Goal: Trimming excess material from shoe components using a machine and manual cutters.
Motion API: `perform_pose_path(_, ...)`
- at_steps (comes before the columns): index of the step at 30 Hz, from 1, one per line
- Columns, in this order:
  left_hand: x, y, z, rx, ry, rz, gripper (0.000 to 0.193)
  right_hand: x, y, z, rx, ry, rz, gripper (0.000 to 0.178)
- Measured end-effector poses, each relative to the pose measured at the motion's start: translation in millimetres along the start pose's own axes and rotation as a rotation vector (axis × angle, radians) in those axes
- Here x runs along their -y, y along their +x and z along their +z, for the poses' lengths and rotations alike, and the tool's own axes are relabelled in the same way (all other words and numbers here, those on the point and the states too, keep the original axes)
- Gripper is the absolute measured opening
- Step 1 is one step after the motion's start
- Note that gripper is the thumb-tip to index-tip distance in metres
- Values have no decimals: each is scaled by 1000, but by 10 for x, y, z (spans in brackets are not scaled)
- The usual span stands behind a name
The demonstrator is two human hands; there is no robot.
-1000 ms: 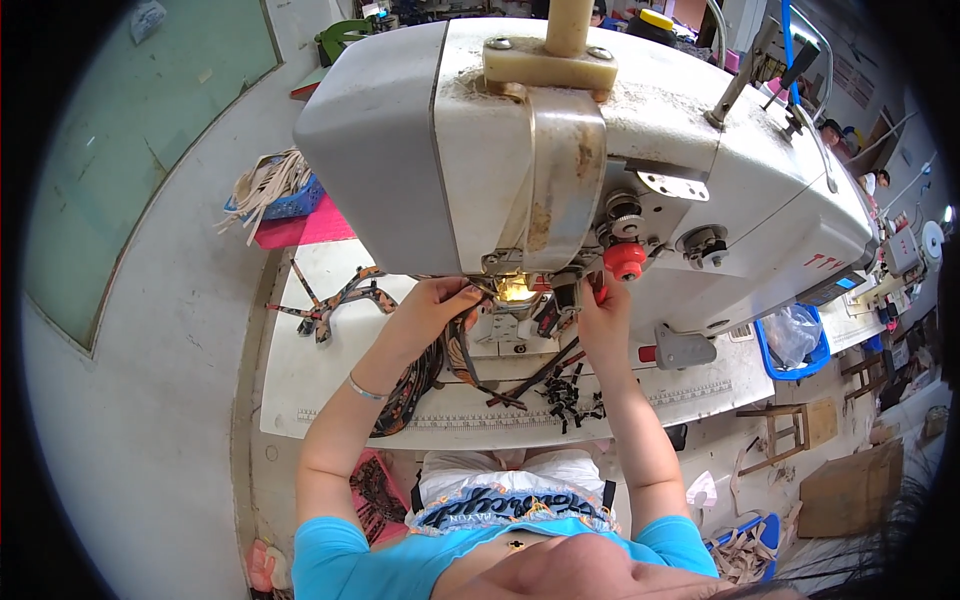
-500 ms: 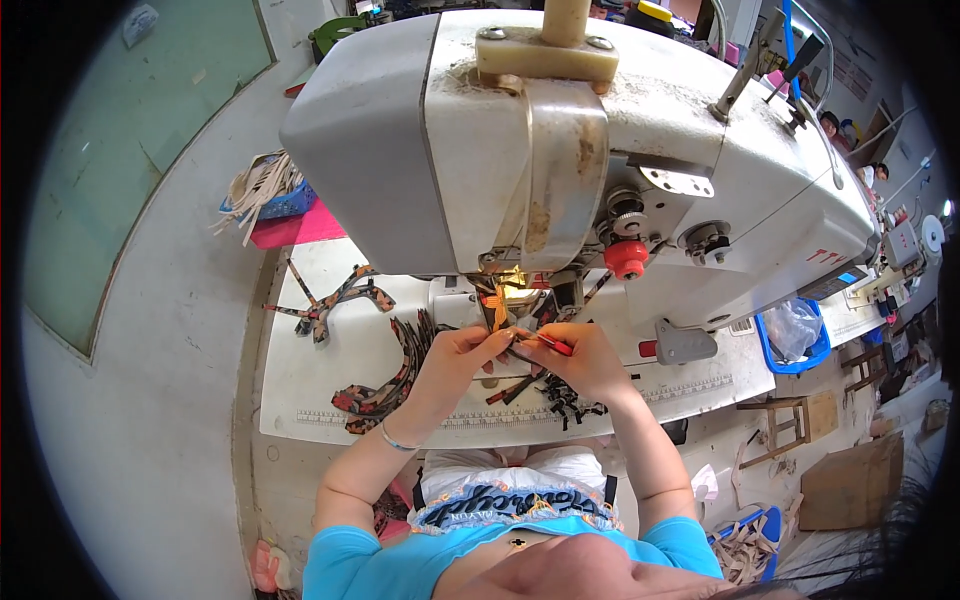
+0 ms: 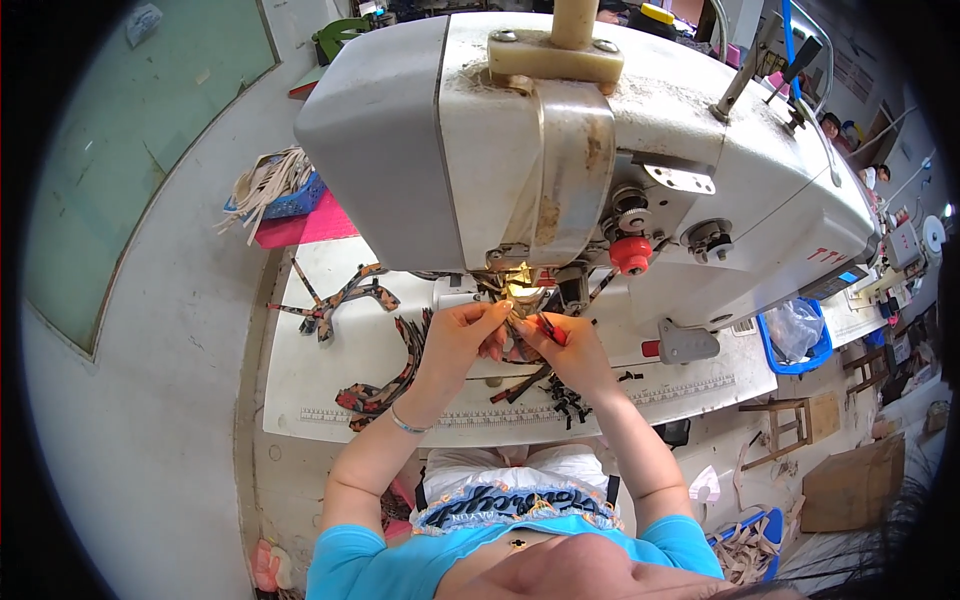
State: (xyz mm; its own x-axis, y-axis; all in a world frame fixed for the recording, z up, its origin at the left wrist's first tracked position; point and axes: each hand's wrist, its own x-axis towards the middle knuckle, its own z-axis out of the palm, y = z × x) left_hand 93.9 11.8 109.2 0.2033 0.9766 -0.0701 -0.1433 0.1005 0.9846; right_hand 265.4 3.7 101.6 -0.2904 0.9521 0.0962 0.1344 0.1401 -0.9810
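Observation:
My left hand (image 3: 466, 340) is closed, thumb and fingertips pinching a narrow dark floral fabric strip (image 3: 512, 345) just in front of the sewing machine's lit needle area (image 3: 518, 280). Close beside it, my right hand (image 3: 575, 352) is closed too, its fingertips at the same strip. A small red-handled tool (image 3: 550, 328) sticks out between the right fingers; its working end is hidden. Most of the strip is covered by my fingers. Left of my hands lies a stack of curved dark floral strips (image 3: 385, 388). Small black scraps (image 3: 570, 402) lie below my right hand.
The white sewing machine (image 3: 380, 150) looms over the table, with a red knob (image 3: 630, 255) and a grey lever (image 3: 688, 343). Joined floral strips (image 3: 335, 300) lie at left. A blue basket of pale strips (image 3: 290, 200) and a blue bin (image 3: 800, 340) stand at either side.
Both hands have moved a little away from me, closer to the needle. The orange-lit strip that showed beneath the needle is now mostly hidden. The whole view has shifted slightly.

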Motion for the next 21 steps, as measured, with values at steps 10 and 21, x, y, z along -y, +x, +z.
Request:
perform_pose_path(10,-53,15,11,-18,53,21,30,-91,-68,96,-96,-50,-110,23)
perform_pose_path(21,-64,44,-95,-61,126,37,25,-2,-163,231,-105,-144,-101,21)
